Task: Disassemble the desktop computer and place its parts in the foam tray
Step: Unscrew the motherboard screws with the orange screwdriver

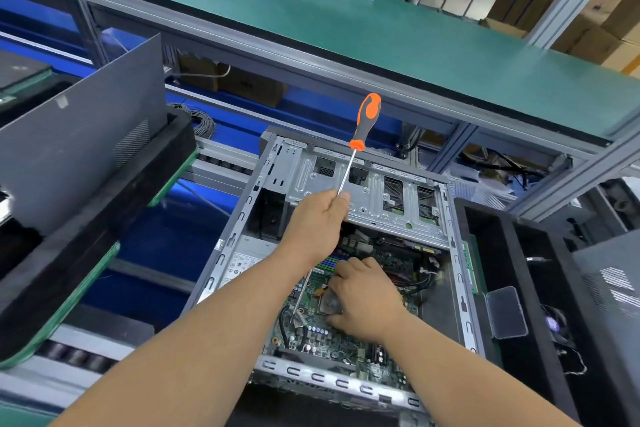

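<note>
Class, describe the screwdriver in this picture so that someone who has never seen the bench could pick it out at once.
Find the open grey computer case at the centre of the bench. Above it the left hand grips a thin metal shaft, its handle pointing up. That screwdriver has an orange and dark grey handle, the only bright orange thing among the grey metal and green board.

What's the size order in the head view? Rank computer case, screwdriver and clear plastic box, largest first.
1. computer case, by far.
2. screwdriver, long but thin.
3. clear plastic box, close to screwdriver in area.
</note>
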